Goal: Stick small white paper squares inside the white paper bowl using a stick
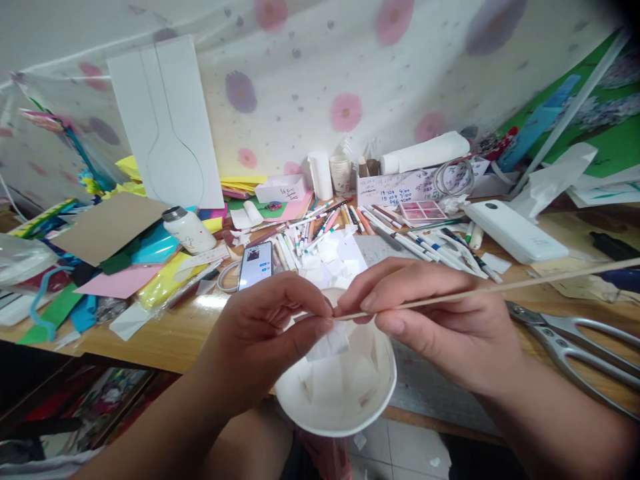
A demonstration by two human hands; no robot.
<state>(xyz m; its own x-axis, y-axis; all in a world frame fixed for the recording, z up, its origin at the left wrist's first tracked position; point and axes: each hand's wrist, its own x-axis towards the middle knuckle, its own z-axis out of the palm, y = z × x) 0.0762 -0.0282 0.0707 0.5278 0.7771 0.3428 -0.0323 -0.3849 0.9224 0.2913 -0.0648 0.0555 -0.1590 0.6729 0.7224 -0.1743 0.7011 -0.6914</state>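
My left hand (280,327) is closed in a pinch at the tip of a thin wooden stick (525,285). A small piece of white paper (327,341) hangs under those fingertips. My right hand (430,313) grips the same stick between thumb and fingers, close to its tip, and the long end runs out to the right edge of the view. Both hands are above a round white paper bucket (345,400), open at the top. Brownish marks show on its inner wall. The fingertips nearly meet, and the stick's very tip is hidden between them.
Large scissors (565,340) lie at the right, beside a white power bank (517,230). Many markers (320,223) and paper scraps spread behind the bucket. A phone (256,263), a white bottle (189,229) and coloured sheets (120,275) are on the left. Paper cups (341,175) stand at the back.
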